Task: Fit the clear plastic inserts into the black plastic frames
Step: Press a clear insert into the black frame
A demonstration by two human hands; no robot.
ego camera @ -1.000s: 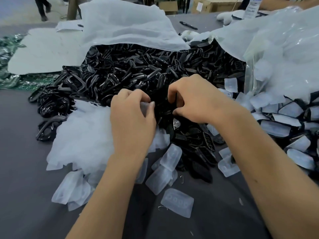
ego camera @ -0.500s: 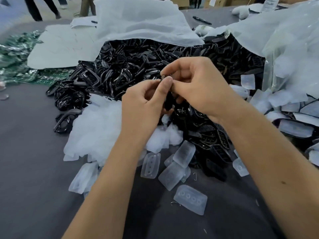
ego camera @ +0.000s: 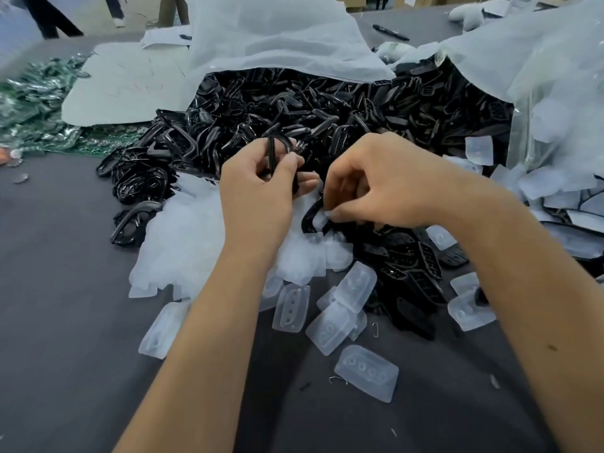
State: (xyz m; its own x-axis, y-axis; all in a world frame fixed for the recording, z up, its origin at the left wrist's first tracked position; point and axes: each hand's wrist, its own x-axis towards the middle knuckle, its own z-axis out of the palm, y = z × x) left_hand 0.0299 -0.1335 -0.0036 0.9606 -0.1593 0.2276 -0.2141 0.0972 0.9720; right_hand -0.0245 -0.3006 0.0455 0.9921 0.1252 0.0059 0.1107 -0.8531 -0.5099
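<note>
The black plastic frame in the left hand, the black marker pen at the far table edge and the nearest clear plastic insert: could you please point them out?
black plastic frame (ego camera: 272,151), head view, its upright side bar.
black marker pen (ego camera: 390,32), head view, mid-barrel.
clear plastic insert (ego camera: 366,373), head view, its centre.

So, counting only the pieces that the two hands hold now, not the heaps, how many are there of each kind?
Black plastic frames: 2, the upper frame in the left hand and the lower frame in the right hand
Clear plastic inserts: 1, the clear insert, seemingly pinched against the lower frame
Total: 3
</note>
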